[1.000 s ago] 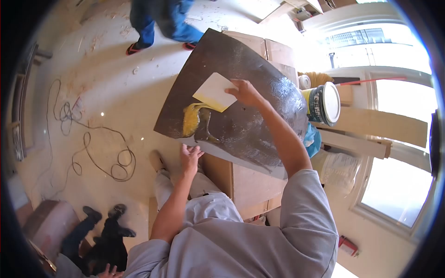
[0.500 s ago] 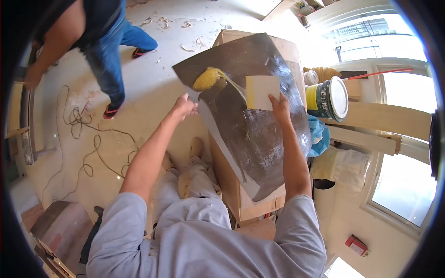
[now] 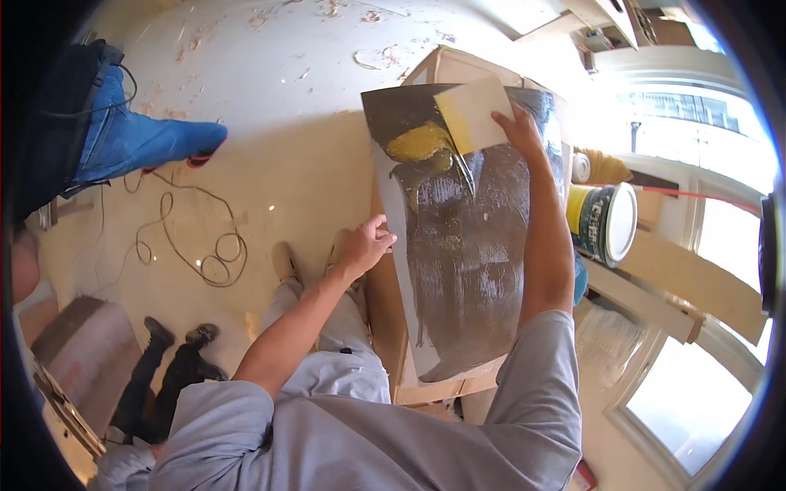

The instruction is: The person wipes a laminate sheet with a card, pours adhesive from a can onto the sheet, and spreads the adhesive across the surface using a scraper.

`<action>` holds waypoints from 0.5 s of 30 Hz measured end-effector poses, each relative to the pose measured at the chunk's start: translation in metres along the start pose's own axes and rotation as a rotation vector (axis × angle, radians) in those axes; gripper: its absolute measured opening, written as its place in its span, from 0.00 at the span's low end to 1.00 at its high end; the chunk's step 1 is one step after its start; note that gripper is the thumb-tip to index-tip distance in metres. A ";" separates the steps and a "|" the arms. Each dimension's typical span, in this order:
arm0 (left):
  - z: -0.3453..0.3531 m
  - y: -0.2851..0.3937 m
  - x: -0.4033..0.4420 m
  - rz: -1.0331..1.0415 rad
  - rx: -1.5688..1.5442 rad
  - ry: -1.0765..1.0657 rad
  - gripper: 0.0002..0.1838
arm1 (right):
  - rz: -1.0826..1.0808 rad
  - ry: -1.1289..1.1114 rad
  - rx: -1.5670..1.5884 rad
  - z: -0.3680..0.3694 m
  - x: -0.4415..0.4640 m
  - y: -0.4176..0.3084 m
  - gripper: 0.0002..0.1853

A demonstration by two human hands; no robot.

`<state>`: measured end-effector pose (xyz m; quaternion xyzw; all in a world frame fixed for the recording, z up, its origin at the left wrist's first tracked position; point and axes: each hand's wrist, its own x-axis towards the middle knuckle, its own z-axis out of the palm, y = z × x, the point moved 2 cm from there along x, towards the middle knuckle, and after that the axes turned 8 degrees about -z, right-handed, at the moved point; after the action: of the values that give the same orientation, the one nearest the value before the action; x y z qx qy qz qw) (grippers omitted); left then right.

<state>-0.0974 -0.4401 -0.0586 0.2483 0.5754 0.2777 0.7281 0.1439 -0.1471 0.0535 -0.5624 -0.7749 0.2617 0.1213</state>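
My right hand (image 3: pixel 520 131) grips a pale square spreader (image 3: pixel 476 113) with a yellow-smeared edge, held over the far part of a dark glossy sheet (image 3: pixel 471 270). Beside the spreader a thick lump of yellow paste (image 3: pixel 419 143) lies on the sheet, and a string of it trails towards the middle. A wet, streaky film covers much of the surface; a paler strip runs along the left edge. My left hand (image 3: pixel 372 245) is at that edge, fingers curled and closed on it. Under the sheet stands a large cardboard-coloured box (image 3: pixel 385 286).
To the right is a tub with a white lid (image 3: pixel 606 222) near wooden boards (image 3: pixel 688 278) and windows. A cable (image 3: pixel 217 270) loops over the floor at left, with shavings farther off. A person in blue jeans (image 3: pixel 135 147) stands at far left; another person's dark-clad legs (image 3: pixel 168 368) show lower left.
My right hand has carried the spreader away from me, past the paste. My left hand has come nearer along the sheet's edge. The person in jeans has shifted left in view.
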 end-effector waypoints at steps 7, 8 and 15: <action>0.003 -0.013 0.004 0.000 -0.127 0.000 0.31 | -0.342 -0.622 -0.380 0.033 -0.005 -0.104 0.27; 0.003 -0.013 0.004 -0.001 -0.184 0.008 0.30 | -0.353 -0.571 -0.367 0.033 0.001 -0.107 0.26; 0.004 0.002 -0.010 0.159 0.075 0.163 0.34 | -0.130 -0.515 -0.188 0.048 0.067 -0.109 0.24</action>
<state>-0.0952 -0.4461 -0.0495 0.2967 0.6212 0.3320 0.6448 0.0104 -0.1222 0.0656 -0.4354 -0.8355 0.3147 -0.1156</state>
